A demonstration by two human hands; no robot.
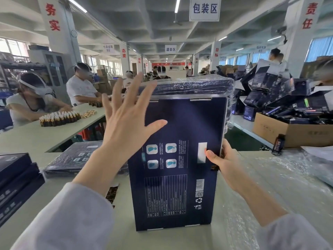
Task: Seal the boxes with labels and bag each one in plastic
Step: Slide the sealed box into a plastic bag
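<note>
Head view, looking down at a pale green surface (pixel 126 237) in a packing hall.

Centre: a tall dark blue box (pixel 180 123) stands upright on its short end on the surface. Its printed back faces the camera w/ icons, a table, barcode + QR code.

The right grip (pixel 221 159) holds the box's right edge, fingers curled round behind it. Its thumb presses a small white label (pixel 202 152) near that edge.

The left grip (pixel 126 112) is open, fingers spread wide, raised in front of the box's upper left. Can't tell if it touches.

Just behind the box's top sits a wrapped box (pixel 189 85) in clear plastic. To the left a bagged box (pixel 72 159) lies flat. Far left is a stack of boxes (pixel 16 177).

Right side: plastic sheeting (pixel 279 186) spread on the surface, a small dark bottle (pixel 278 144) and a cardboard carton (pixel 288 132).

Bkgd left: seated people, and amber bottles (pixel 59 118) on the next surface.
</note>
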